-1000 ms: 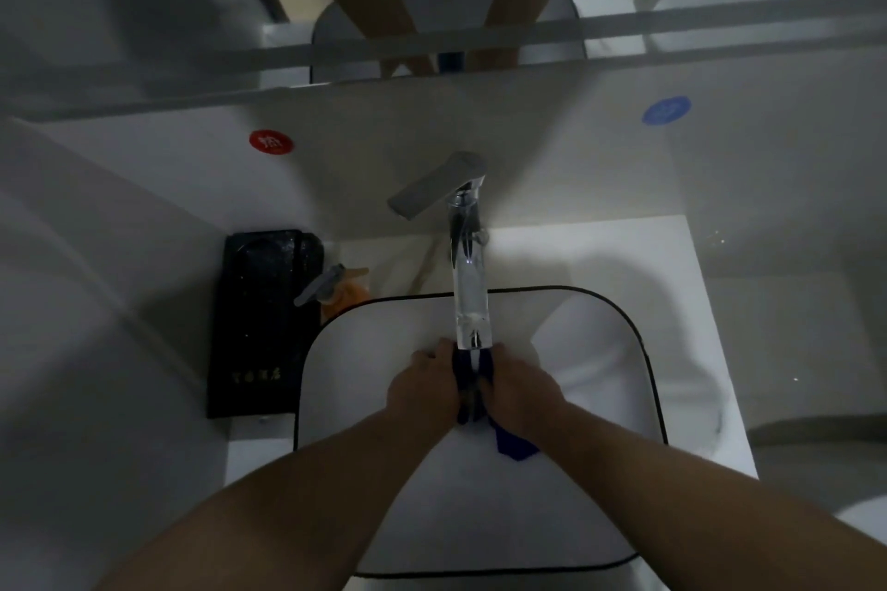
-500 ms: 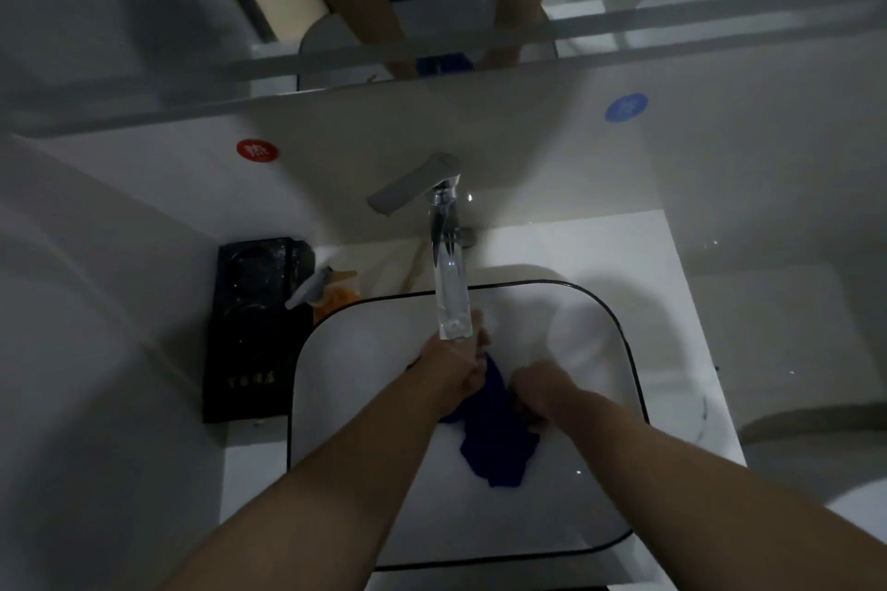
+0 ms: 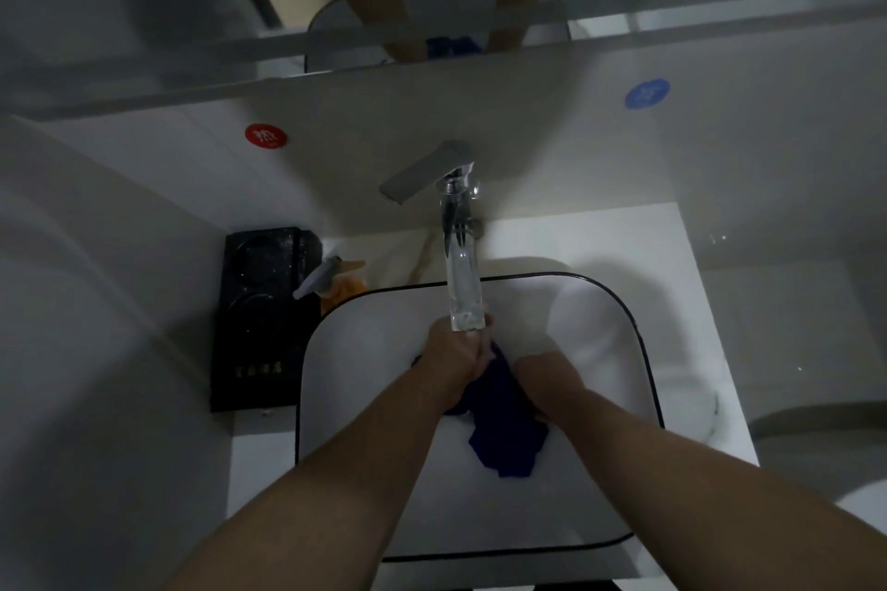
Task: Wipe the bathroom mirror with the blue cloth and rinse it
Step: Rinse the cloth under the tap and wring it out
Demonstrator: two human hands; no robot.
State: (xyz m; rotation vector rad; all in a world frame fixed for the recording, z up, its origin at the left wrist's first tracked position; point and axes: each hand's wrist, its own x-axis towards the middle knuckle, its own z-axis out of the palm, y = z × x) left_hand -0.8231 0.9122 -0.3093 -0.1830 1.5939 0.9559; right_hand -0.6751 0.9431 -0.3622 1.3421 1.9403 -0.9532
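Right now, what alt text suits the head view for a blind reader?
A person's left hand and right hand grip a blue cloth in a white basin beneath a chrome tap. A black tray and pump bottle stand to the left.

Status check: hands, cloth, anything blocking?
Left hand grips cloth under spout. Right hand holds its other side. Cloth hangs into sink. Nothing blocking.
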